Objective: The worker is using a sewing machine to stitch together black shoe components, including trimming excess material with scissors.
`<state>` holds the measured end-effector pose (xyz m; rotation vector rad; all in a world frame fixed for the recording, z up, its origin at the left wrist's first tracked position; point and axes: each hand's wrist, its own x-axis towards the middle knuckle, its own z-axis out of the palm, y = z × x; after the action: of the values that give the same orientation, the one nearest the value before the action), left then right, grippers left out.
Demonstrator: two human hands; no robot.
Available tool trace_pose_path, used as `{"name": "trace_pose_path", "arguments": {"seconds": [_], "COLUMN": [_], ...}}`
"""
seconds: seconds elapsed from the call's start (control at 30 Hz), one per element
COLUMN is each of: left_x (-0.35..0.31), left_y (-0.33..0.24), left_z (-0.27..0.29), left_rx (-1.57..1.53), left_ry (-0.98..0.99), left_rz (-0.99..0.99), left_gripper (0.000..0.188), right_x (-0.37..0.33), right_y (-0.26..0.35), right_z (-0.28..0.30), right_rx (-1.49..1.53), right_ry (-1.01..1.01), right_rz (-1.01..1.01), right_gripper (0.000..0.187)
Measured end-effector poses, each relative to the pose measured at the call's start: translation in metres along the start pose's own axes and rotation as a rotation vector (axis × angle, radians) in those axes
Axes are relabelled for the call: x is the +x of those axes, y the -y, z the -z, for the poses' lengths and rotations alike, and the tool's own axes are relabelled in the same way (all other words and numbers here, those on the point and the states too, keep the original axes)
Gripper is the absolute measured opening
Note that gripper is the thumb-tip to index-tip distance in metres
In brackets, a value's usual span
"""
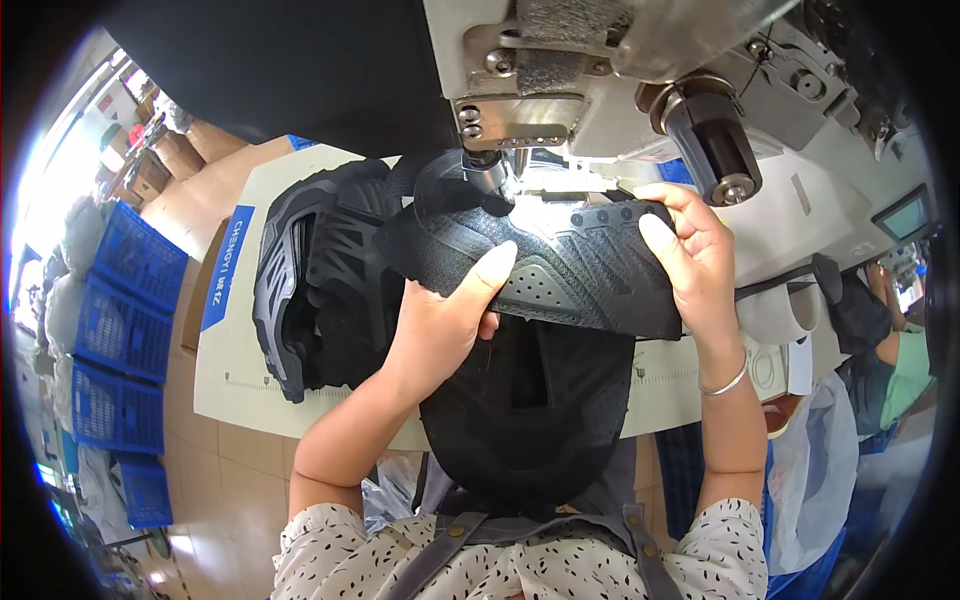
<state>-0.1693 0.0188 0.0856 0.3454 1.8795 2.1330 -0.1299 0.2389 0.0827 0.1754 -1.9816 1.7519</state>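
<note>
A black shoe upper [580, 275] with mesh, ridged overlays and small punched holes is stretched between my hands. My left hand [450, 315] grips its lower left part, the thumb lying on top. At its right end my right hand [695, 250] pinches the edge, thumb on the face and fingers behind. The upper's far edge lies under the presser foot and needle area of a sewing machine [490, 175], which a lamp lights brightly. Below it, more black shoe uppers [525, 420] hang over the table's near edge towards my lap.
A stack of black and grey shoe uppers [325, 270] lies left on the pale table [230, 350]. Blue crates [120, 325] are piled on the floor at far left. A clear plastic bag [815, 470] hangs at right, near another person in green [908, 370].
</note>
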Motion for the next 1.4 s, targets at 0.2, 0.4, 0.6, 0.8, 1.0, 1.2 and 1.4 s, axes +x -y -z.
{"name": "trace_pose_path", "arguments": {"seconds": [0.2, 0.4, 0.6, 0.8, 1.0, 1.2, 1.4], "left_x": [0.004, 0.01, 0.013, 0.0, -0.028, -0.02, -0.022], "left_y": [-0.007, -0.012, -0.005, -0.001, 0.009, -0.008, -0.008], "left_z": [0.009, 0.008, 0.015, 0.009, 0.0, 0.028, 0.04], "left_rx": [0.047, -0.037, 0.014, 0.004, 0.015, -0.21, -0.249], "left_ry": [0.043, 0.046, 0.023, 0.255, 0.274, 0.339, 0.266], "left_rz": [0.096, 0.055, 0.064, 0.018, -0.062, 0.22, 0.254], "left_gripper": [0.019, 0.02, 0.027, 0.025, 0.019, 0.023, 0.023], "right_x": [-0.003, -0.008, -0.02, -0.042, -0.06, -0.036, -0.043], "right_y": [0.001, 0.002, 0.014, 0.028, 0.041, 0.004, -0.005], "right_z": [-0.004, -0.004, -0.009, -0.014, -0.021, 0.001, 0.01], "right_rx": [0.016, 0.036, 0.087, 0.007, 0.006, -0.548, 0.158], "right_ry": [0.003, 0.006, 0.02, 0.058, 0.146, -0.206, 0.058], "right_rz": [0.004, -0.028, -0.099, -0.245, -0.238, 0.243, -0.322], "right_gripper": [0.021, 0.021, 0.023, 0.025, 0.022, 0.027, 0.039]}}
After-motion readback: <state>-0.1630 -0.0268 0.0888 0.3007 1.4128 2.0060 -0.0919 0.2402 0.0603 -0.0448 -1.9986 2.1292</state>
